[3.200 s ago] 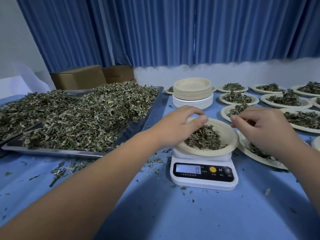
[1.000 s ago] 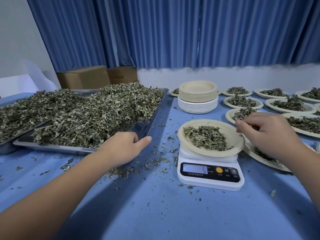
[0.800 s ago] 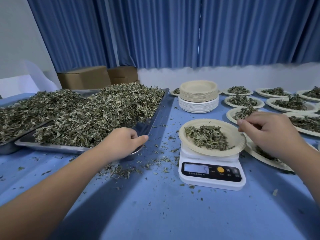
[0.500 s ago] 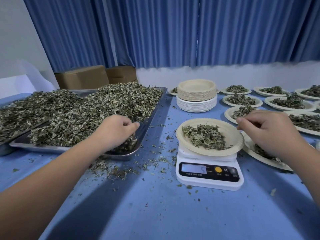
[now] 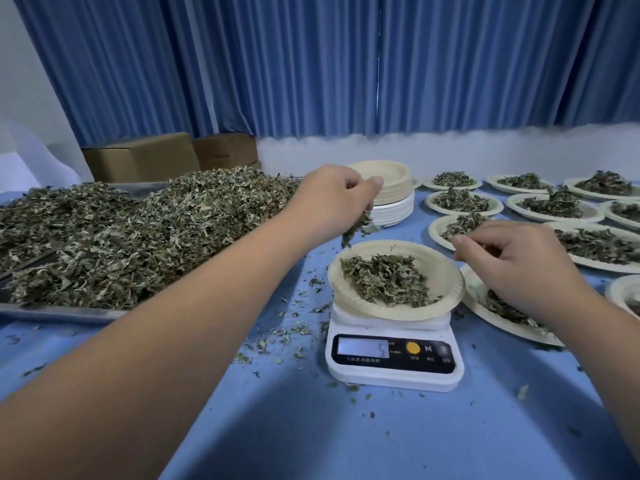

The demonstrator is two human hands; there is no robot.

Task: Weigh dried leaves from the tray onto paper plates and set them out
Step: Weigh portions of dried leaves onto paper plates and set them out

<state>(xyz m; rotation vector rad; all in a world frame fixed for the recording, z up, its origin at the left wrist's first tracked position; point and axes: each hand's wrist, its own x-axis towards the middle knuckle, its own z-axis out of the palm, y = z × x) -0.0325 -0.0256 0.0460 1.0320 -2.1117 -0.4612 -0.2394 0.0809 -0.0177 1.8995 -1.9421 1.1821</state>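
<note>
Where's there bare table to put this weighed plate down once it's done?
Widest free patch: the blue cloth between the scale and your edge of the table. The strip between tray and scale is open but littered with leaf crumbs. Right of the scale is crowded, filled plates touching or overlapping; behind it stands the plate stack.

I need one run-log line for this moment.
left hand: grips leaves above plate on scale | right hand: beside plate, contents unclear | tray: heaped

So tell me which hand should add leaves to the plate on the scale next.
Left. The left hand grips a clump of dried green leaves by the round beige paper plate on the white digital scale; the right hand shows none.
</note>
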